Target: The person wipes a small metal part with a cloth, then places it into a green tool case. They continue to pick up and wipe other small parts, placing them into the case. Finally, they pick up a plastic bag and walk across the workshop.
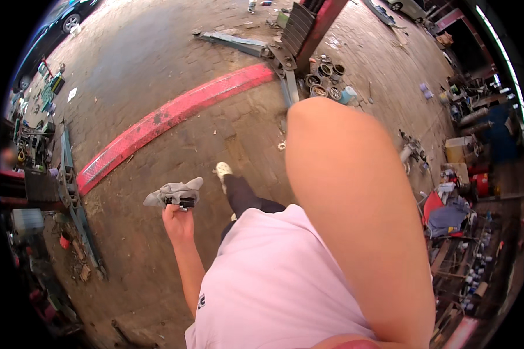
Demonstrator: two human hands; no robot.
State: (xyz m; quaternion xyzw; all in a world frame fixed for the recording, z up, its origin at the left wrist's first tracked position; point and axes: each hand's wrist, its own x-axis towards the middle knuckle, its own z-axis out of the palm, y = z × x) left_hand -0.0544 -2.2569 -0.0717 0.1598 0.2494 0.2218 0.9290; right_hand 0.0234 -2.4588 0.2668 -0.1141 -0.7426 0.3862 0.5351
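My left hand (pixel 179 222) is out in front at the left, its fingers closed round a crumpled grey cloth (pixel 177 190). Under the cloth, at the fingertips, a small black part with a shiny bit (pixel 186 203) shows; its kind cannot be made out. Close to the camera, my raised right arm (pixel 355 198) bends at the elbow and fills much of the right half. The right hand itself is outside the picture.
A red metal floor cover (pixel 174 110) crosses the paved floor between two lift posts. Grey lift arms (pixel 233 42) stick out by them. Open cans (pixel 325 71) stand by the far post. Tools and parts crowd a cluttered shelf (pixel 471 262) at right. A dark car (pixel 49 38) is far left.
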